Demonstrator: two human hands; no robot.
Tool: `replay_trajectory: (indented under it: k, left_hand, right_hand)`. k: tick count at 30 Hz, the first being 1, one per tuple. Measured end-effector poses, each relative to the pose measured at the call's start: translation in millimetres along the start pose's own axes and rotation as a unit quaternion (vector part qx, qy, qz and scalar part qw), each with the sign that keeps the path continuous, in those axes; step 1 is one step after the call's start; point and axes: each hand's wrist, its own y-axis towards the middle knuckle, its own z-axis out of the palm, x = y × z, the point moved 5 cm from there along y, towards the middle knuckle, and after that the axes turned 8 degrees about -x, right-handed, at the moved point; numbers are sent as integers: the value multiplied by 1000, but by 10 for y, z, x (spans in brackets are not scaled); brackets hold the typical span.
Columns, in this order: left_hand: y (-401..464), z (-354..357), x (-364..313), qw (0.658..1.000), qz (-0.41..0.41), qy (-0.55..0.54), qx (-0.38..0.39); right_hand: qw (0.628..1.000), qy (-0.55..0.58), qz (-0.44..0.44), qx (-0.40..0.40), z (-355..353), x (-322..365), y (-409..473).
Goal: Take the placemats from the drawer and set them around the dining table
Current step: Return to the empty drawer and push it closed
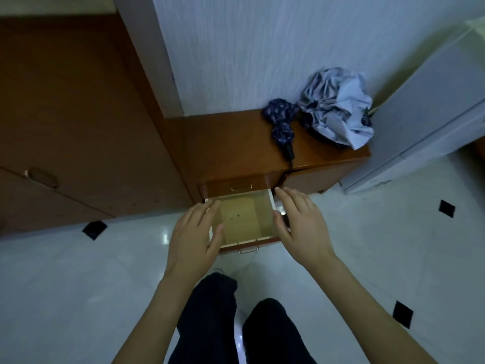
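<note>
From the head camera I look down into an open drawer (242,219) pulled out of a low brown wooden cabinet (231,143); the drawer has white side walls, a pale tan floor with a few dark specks, and a metal pull handle (248,250) on its front edge. I can make out no placemats in the part of the drawer floor that shows between my hands, and I cannot tell whether anything lies under them. No brand, label or writing is readable anywhere in view. My left hand (195,232) hangs over the drawer's left wall with its fingers straight and loosely spread, holding nothing. My right hand (301,222) is over the right wall, fingers likewise extended and relaxed, also holding nothing; whether either hand touches the drawer walls I cannot tell. A closed drawer with its own handle (241,187) sits just above. On the cabinet top lie a folded dark patterned umbrella (282,124) and a crumpled pale blue umbrella (338,109), touching each other.
</note>
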Motion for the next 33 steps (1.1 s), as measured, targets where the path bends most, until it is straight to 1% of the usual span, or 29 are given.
replay_trajectory:
  k: [4,7,13,16,18,21,24,30,33]
  left_hand:
    - [70,652,330,1000,-9,7,22]
    - [205,1215,577,999,10,17,42]
    - [401,2591,1219,987,64,67,129]
    - [439,3263,1471,984,66,80,146]
    - [422,3701,1602,986,42,76,144]
    - [362,4285,1791,991,-1,64,120]
    - [314,4679,1911,994,-18,48,99]
    - [306,5020,2057,996,-8,62,64]
    - [248,5042,2086,996,-11,69,56]
  right_hand:
    - [1000,4,-11,13,639,-323,97]
    - [1000,7,-11,17,1191,-595,179]
    - [999,0,-17,43,2517,-1264,254]
    - [999,-1,-21,39,3103,-1577,255]
    - [999,1,-33,36,3462,-1748,244]
    - [997,1,-61,42,3964,-1973,260]
    - [996,13,-80,43,4332,-2151,305]
    - [991,34,-116,59,4839,-2174,261]
    - [991,37,-107,72,4935,-2161,186]
